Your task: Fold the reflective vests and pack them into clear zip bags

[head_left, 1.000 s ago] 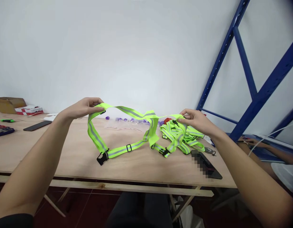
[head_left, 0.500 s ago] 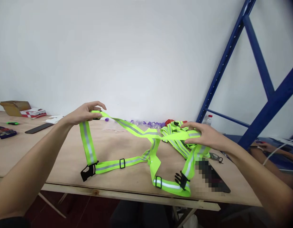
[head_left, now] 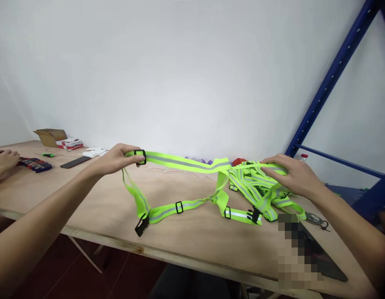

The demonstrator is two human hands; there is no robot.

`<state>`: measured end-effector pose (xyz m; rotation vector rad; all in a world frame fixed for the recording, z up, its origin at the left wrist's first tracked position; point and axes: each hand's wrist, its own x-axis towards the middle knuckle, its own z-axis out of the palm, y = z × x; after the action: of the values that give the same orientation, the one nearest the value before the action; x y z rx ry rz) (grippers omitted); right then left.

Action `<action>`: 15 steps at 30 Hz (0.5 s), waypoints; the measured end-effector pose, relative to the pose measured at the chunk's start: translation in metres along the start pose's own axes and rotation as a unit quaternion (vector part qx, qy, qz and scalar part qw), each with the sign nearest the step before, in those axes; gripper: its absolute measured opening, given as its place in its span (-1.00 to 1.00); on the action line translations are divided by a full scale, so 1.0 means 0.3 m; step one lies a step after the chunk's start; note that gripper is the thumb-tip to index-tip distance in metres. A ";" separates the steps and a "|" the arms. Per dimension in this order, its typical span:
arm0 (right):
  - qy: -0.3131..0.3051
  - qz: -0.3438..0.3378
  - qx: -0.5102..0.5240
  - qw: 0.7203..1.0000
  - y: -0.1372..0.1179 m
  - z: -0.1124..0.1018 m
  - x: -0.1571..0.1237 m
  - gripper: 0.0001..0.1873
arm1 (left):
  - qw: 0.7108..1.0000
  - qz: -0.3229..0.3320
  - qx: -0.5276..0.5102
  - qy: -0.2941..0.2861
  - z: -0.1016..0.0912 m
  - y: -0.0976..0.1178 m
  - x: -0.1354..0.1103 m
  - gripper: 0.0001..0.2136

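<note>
White wall (head_left: 180, 74) behind the bench (head_left: 192, 245). Above its middle, buckles (head_left: 141, 226) toward the front edge, I have the reflective harness (head_left: 183, 162) drawn out: left hand (head_left: 117, 159) pinching one side at a slider (head_left: 144, 156), right hand (head_left: 294, 174) pinching the other near the strap heap (head_left: 250, 182).

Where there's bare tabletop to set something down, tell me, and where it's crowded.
Bare wood shows between the held strap and the table's front edge, left of the dark slab; also between the black bar and the left forearm. Crowded: around the strap heap near the right hand.
</note>
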<state>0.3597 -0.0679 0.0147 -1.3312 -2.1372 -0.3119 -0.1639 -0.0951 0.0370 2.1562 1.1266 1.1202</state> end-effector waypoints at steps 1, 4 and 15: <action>-0.003 -0.002 -0.010 1.000 -0.004 0.013 0.009 -0.61 | 0.997 -0.004 -0.073 0.035 0.005 -0.014 0.004 -0.66; -0.014 -0.016 -0.042 0.999 -0.023 0.051 0.030 -0.56 | 0.971 0.029 -0.212 0.103 0.044 -0.040 0.021 -0.50; -0.054 -0.096 -0.058 0.992 -0.062 0.140 0.009 -0.57 | 0.878 0.074 -0.438 0.177 0.138 -0.003 0.057 -0.86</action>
<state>0.3273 -0.0540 -0.0151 -1.2311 -2.3763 -0.4579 -0.1244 -0.0814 0.0208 1.3537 0.4065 1.7190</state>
